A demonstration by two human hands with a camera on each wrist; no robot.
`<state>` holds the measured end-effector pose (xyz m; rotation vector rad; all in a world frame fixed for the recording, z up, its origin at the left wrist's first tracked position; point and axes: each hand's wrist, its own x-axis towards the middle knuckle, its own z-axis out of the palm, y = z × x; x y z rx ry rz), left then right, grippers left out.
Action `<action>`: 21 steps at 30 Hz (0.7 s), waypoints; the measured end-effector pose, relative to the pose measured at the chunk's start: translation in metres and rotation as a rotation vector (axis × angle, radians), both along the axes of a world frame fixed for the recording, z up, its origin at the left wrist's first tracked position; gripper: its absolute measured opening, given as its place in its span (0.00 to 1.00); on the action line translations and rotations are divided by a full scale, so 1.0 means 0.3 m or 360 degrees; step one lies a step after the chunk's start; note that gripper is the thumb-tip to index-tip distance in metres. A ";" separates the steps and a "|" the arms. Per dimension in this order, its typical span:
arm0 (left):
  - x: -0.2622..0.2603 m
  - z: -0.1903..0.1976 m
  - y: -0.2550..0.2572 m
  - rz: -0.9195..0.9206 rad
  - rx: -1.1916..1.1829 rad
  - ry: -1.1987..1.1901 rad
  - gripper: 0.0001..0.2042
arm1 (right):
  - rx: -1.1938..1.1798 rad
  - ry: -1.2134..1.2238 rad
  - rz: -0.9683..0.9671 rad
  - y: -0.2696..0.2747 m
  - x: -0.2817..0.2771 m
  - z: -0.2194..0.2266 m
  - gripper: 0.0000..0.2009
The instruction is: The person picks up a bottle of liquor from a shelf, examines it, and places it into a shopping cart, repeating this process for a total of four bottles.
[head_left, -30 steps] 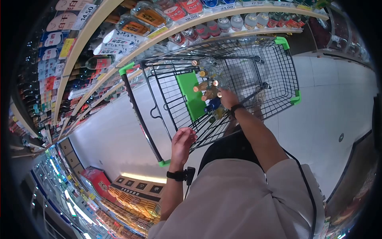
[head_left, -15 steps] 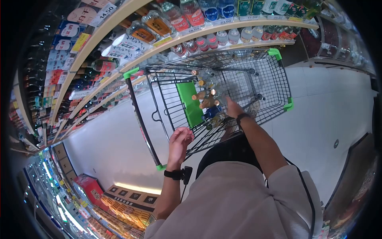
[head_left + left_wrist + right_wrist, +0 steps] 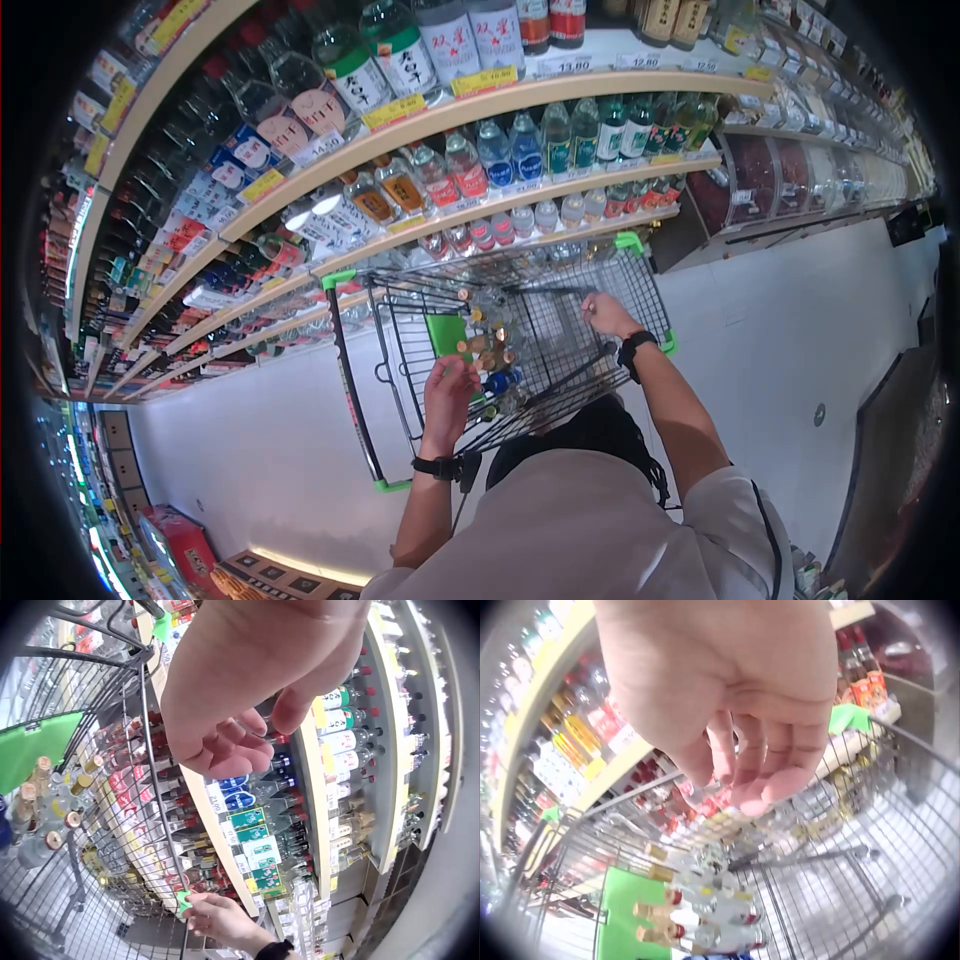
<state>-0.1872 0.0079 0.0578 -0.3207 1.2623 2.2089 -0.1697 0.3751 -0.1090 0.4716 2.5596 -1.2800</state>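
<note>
A wire shopping cart [image 3: 342, 345] with green corners stands before me. Several glass bottles [image 3: 731, 911] lie in it against the green seat panel [image 3: 619, 900], their caps toward the handle; one is a blue bottle [image 3: 503, 381]. My right hand [image 3: 608, 315] hovers above the basket, to the right of the bottles, its fingers loosely bent around nothing. Near the handle end, my left hand [image 3: 450, 395] hangs beside the bottles with relaxed, bent fingers and an empty palm. In the left wrist view it shows large against the shelves.
Long liquor shelves [image 3: 560, 175] curve along the far side, packed with bottles and price tags. Clear bulk bins [image 3: 790, 185] stand at the far right. Pale floor [image 3: 270, 450] surrounds the cart. A red case [image 3: 180, 535] sits at the lower left.
My right hand has risen from the bottles and moved right over the basket, letting go of the bottle it reached. The head view has tilted up toward the shelves. The left hand stays loose.
</note>
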 end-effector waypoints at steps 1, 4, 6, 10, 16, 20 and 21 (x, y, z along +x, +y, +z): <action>-0.003 0.015 0.019 0.0056 0.0004 0.0026 0.05 | 0.0065 0.0111 -0.0003 0.035 -0.039 0.089 0.13; -0.018 0.068 0.093 0.0222 0.0133 0.0096 0.07 | 0.0128 0.0381 -0.0020 0.161 -0.157 0.345 0.21; -0.006 0.067 0.116 0.0346 0.0243 0.0121 0.07 | 0.0157 0.0613 -0.0018 0.215 -0.221 0.512 0.21; 0.004 0.113 0.205 0.0447 0.0402 0.0083 0.05 | 0.0089 0.0855 -0.0033 0.324 -0.334 0.801 0.17; 0.045 0.107 0.332 0.0549 0.0547 0.0019 0.05 | -0.0123 0.1089 0.0034 0.473 -0.475 1.116 0.09; 0.081 0.127 0.407 0.0571 0.0621 -0.0037 0.04 | -0.0159 0.1260 0.0047 0.535 -0.573 1.247 0.08; 0.093 0.120 0.414 0.0570 0.0653 -0.0022 0.04 | -0.0049 0.1306 0.0017 0.556 -0.617 1.255 0.08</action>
